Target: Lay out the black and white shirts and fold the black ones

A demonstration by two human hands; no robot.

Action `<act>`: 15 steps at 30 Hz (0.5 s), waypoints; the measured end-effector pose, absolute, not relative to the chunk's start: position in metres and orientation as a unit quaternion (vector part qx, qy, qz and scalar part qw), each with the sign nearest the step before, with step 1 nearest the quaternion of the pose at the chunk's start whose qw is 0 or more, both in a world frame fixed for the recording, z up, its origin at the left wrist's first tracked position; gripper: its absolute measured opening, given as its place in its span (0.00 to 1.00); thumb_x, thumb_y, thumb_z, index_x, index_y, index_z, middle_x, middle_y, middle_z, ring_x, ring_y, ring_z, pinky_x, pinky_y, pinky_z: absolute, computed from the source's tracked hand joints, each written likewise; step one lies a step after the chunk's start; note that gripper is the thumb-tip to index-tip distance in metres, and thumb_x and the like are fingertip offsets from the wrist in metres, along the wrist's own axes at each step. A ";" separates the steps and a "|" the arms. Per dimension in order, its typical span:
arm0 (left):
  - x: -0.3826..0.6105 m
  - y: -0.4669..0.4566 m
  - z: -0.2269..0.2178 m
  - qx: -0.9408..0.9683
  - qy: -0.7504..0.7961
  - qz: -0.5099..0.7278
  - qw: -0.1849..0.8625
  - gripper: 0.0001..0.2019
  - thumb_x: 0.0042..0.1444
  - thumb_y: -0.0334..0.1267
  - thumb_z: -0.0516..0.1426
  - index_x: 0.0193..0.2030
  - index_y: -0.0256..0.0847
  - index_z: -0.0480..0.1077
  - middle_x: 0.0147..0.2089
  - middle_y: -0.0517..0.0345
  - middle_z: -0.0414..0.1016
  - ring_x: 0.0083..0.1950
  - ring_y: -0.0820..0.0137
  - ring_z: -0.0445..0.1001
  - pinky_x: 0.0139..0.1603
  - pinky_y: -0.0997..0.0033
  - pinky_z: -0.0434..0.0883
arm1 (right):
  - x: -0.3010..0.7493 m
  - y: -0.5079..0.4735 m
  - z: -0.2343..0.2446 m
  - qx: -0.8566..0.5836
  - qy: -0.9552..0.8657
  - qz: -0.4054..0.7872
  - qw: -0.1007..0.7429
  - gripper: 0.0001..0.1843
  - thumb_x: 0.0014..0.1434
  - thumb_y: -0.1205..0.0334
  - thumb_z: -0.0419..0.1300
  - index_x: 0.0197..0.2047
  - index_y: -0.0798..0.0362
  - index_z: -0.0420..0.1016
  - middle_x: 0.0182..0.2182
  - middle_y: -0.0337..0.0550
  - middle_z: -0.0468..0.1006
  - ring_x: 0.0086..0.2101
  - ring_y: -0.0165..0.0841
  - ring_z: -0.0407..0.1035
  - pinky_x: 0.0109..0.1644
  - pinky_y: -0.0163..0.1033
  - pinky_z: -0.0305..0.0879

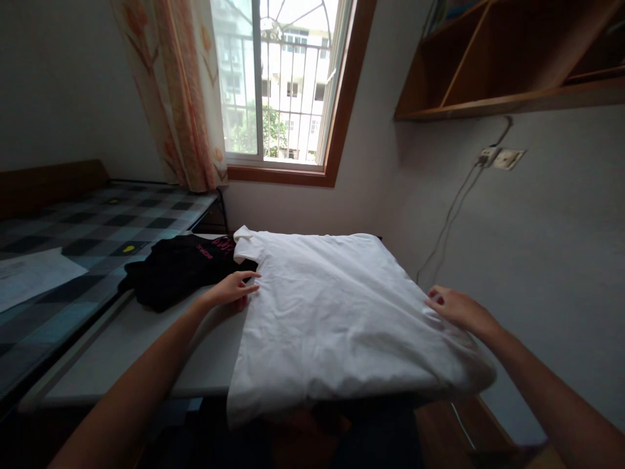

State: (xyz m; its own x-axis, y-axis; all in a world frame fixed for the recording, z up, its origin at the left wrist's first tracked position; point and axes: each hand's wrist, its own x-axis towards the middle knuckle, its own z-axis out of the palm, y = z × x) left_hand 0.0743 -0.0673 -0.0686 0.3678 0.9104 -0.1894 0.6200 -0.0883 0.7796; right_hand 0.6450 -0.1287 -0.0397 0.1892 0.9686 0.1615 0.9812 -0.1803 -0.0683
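A white shirt point(332, 306) lies spread flat over a grey table point(146, 352), its lower hem hanging over the near edge. My left hand point(232, 290) rests at the shirt's left edge with fingers stretched toward the cloth, touching it near the sleeve. My right hand point(456, 306) lies on the shirt's right edge, fingers curled down onto the fabric where it bunches slightly. A black garment with pink lettering point(183, 267) lies crumpled on the table just left of the white shirt.
A bed with a checked cover point(73, 228) stands along the left, with a white paper point(29, 273) on it. Behind are a window point(278, 85) and curtain point(180, 98). A wooden shelf point(508, 58) and wall socket with cable point(498, 156) are on the right wall.
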 end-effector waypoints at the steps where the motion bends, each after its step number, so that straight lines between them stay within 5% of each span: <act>1: 0.073 -0.063 -0.072 0.728 0.558 0.220 0.331 0.28 0.55 0.52 0.56 0.59 0.38 0.67 0.24 0.59 0.73 0.22 0.68 0.73 0.26 0.72 0.66 | 0.627 -0.119 -0.037 -0.760 -0.646 -0.019 0.071 0.12 0.56 0.54 0.59 0.39 0.51 0.78 0.34 0.46 0.80 0.32 0.38 0.74 0.35 0.39 0.65; 4: 0.070 -0.054 -0.078 0.735 0.592 0.307 0.127 0.18 0.56 0.46 0.54 0.49 0.39 0.74 0.31 0.56 0.75 0.29 0.68 0.74 0.33 0.71 0.67 | 0.565 -0.090 -0.033 -0.734 -0.674 -0.018 0.083 0.18 0.62 0.53 0.53 0.48 0.54 0.76 0.44 0.51 0.78 0.43 0.41 0.73 0.46 0.42 0.66; 9: 0.062 -0.051 -0.076 0.713 0.611 0.344 -0.008 0.16 0.59 0.44 0.51 0.47 0.40 0.75 0.43 0.50 0.75 0.44 0.63 0.74 0.49 0.66 0.68 | 0.486 -0.054 -0.059 -0.715 -0.690 -0.015 0.115 0.30 0.66 0.45 0.45 0.63 0.52 0.65 0.62 0.54 0.65 0.60 0.44 0.59 0.61 0.49 0.57; 12: 0.053 -0.050 -0.076 0.666 0.685 0.284 -0.081 0.26 0.56 0.50 0.55 0.59 0.41 0.68 0.57 0.42 0.68 0.62 0.51 0.64 0.61 0.53 0.59 | 0.466 -0.047 -0.086 -0.732 -0.679 0.010 0.061 0.35 0.66 0.40 0.39 0.69 0.49 0.57 0.68 0.53 0.54 0.66 0.47 0.49 0.65 0.53 0.48; 15: 0.041 -0.047 -0.081 0.618 0.760 0.186 -0.077 0.44 0.49 0.59 0.59 0.69 0.41 0.55 0.70 0.34 0.51 0.70 0.39 0.46 0.64 0.42 0.50 | 0.463 -0.047 -0.106 -0.739 -0.672 0.004 0.042 0.35 0.67 0.40 0.38 0.70 0.47 0.55 0.69 0.51 0.52 0.67 0.46 0.44 0.67 0.54 0.42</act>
